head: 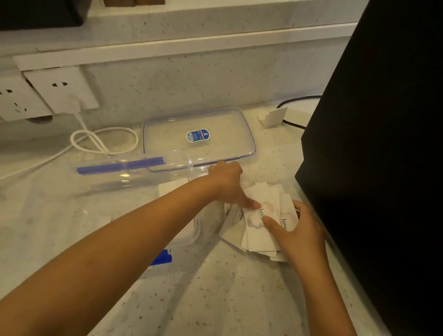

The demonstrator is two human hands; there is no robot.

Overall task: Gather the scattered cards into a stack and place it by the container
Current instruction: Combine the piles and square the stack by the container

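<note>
Spread flat, my right hand (300,233) pins the fanned cards (261,230) near me while my left hand (228,181), fingers open, nudges their far edge inward to square them beside the clear container (133,181) beyond.

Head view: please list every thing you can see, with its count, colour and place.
cards: several, white, loose pile on the counter beside the black box
lid: one, clear with blue label, flat near the wall
container: one, clear with blue clips, left of the cards
cable: one, white, looped left of the lid
wall sockets: at least two, white, left wall
black box: one, right side
counter: one, speckled white
left hand: one, on the cards
right hand: one, on the cards
</note>
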